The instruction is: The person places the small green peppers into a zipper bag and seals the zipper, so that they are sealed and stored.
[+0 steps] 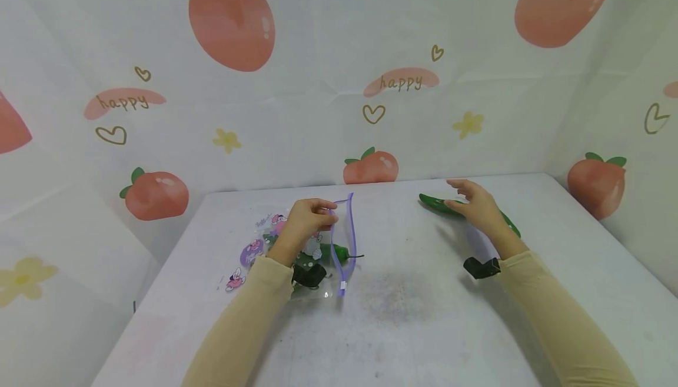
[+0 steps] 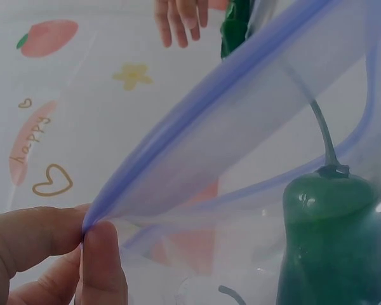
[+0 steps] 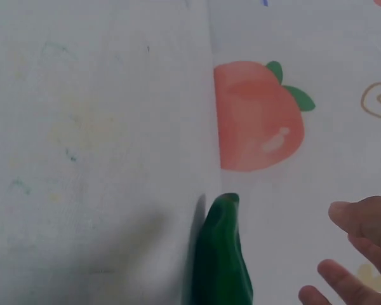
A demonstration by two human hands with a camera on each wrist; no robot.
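My left hand [image 1: 306, 222] pinches the purple zip edge [image 2: 159, 143] of a clear printed zip bag [image 1: 353, 237], holding its mouth up and apart. Inside the bag lies a green pepper [image 1: 336, 252], its thin stem poking toward the opening, with more green things beneath my wrist. To the right, my right hand [image 1: 483, 213] hovers over a long green chili pepper [image 1: 437, 203], fingers spread loosely and nothing between them. The middle of that pepper is hidden behind the hand in the head view. In the right wrist view the tip of the chili pepper [image 3: 222, 257] shows beside the fingers.
A white table [image 1: 402, 340] with smudges carries the bag and pepper. Behind it hangs a white cloth backdrop [image 1: 318, 128] printed with peaches, flowers and hearts. Dark wrist straps [image 1: 481, 267] sit under both cuffs.
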